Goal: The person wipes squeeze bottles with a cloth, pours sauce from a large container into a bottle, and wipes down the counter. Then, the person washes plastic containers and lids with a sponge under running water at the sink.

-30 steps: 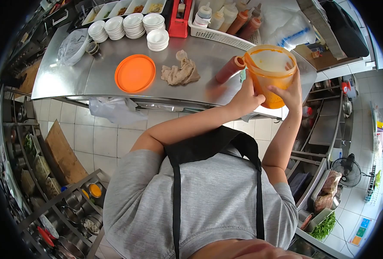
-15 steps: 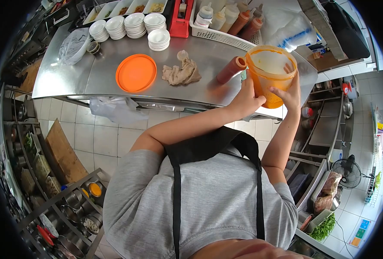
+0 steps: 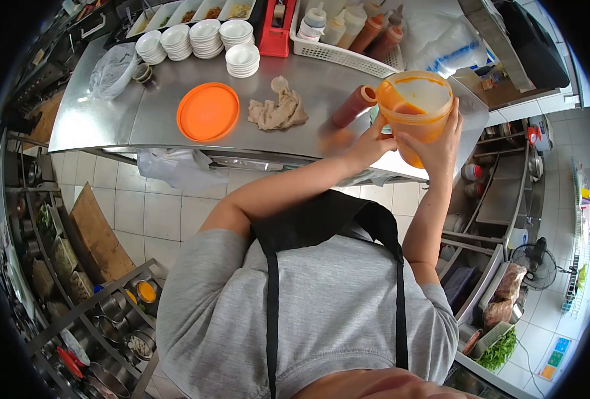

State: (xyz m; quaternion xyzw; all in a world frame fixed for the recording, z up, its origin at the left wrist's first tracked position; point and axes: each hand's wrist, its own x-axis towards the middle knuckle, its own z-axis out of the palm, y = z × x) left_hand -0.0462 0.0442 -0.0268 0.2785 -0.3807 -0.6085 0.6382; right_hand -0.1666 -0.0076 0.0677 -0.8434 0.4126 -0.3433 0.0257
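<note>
A translucent plastic tub (image 3: 435, 95) with orange sauce (image 3: 396, 100) inside is held tilted to the left over the right part of the counter. My right hand (image 3: 439, 143) wraps round its right side, thumb across the front. At its lower left side, my left hand (image 3: 375, 141) grips the tub, some fingers hidden behind it. Just left of the rim is an uncapped squeeze bottle (image 3: 350, 108) with red-brown contents. A crumpled beige cloth (image 3: 278, 113) lies further left, a small whitish nozzle cap (image 3: 280, 84) at its far edge. Beyond the cloth lies a round orange lid (image 3: 208, 112).
Stacks of white bowls (image 3: 205, 38) line the counter's (image 3: 155, 126) back. A white basket (image 3: 345, 56) holds several sauce bottles, with a red tape dispenser (image 3: 277, 30) beside it. Plastic bags (image 3: 451, 56) lie at the back right. Shelves with pans (image 3: 112, 306) stand at lower left.
The tub has tipped further left, and sauce now pools near its left rim. My right hand has shifted its hold, thumb lower; my left hand has moved slightly down the tub.
</note>
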